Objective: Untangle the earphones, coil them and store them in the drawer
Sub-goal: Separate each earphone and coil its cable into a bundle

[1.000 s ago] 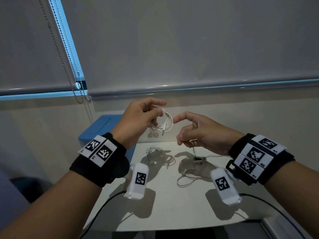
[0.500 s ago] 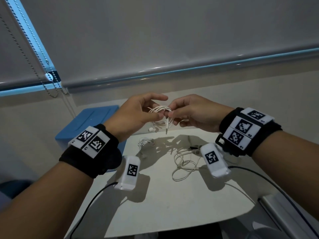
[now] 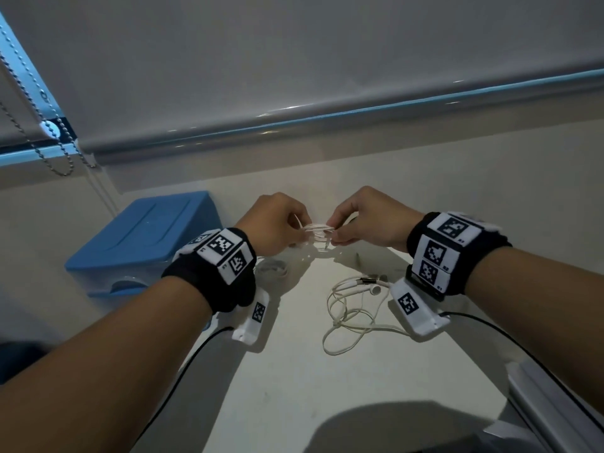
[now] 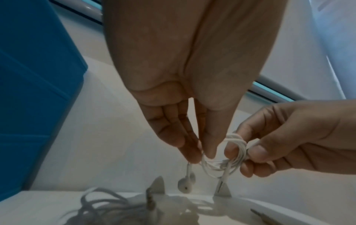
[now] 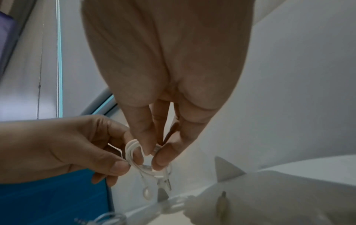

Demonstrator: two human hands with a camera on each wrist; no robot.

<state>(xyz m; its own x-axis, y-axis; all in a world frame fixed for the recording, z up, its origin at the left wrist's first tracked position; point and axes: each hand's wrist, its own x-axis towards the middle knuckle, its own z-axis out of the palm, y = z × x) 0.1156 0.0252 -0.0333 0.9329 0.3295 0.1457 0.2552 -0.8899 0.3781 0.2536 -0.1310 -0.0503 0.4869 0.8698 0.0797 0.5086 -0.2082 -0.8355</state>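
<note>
Both hands have dropped to mid-frame, where the coiled earphones (image 3: 318, 229) hang above the table's far edge (image 3: 366, 253), pinched by left hand (image 3: 277, 223) and right hand (image 3: 366, 220). Loose earphones (image 3: 351, 308) lie lower right; blue drawer unit (image 3: 143, 237) sits left.

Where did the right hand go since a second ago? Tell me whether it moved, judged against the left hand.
Yes. The right hand closed toward the left hand; both now pinch the white coiled earphone cable.
</note>
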